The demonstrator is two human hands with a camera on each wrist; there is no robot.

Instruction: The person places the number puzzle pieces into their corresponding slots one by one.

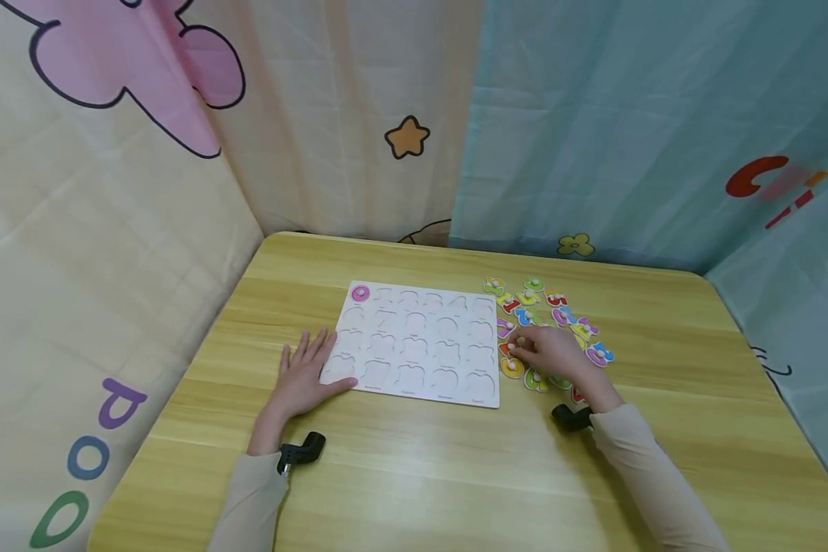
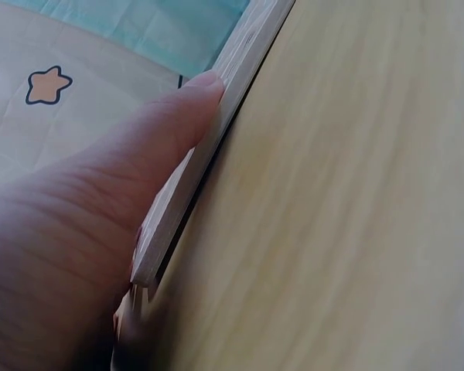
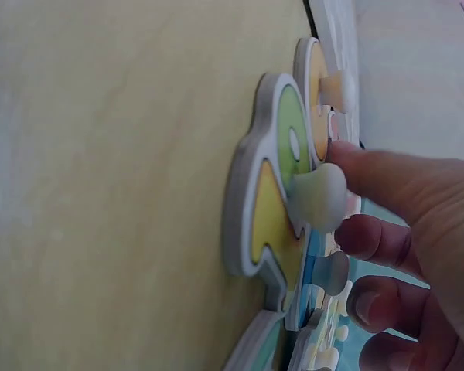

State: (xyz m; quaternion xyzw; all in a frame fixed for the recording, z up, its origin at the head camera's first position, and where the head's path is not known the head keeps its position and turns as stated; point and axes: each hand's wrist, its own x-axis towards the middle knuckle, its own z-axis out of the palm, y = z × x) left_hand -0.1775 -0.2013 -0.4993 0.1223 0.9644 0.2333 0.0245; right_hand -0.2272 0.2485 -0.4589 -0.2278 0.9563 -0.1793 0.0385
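A white puzzle board (image 1: 414,391) with rows of shaped recesses lies on the table, and a round purple piece (image 1: 360,294) sits in its far left corner recess. My left hand (image 1: 307,381) rests with spread fingers on the board's left edge; its thumb (image 2: 187,112) lies along the near edge. To the right of the board my right hand (image 1: 548,351) pinches the knob of a red-orange puzzle piece (image 1: 504,349) among the loose pieces. In the right wrist view, a green-and-yellow knobbed piece (image 3: 282,185) and an orange piece (image 3: 317,100) stand in front and partly hide the fingertips.
Several colourful number-shaped pieces with knobs, such as a purple-and-blue one (image 1: 599,354) and a red one (image 1: 556,298), spread around the right hand. The wooden table (image 1: 414,475) meets printed curtains (image 1: 359,153) at its far edge. Both wrists wear black camera mounts.
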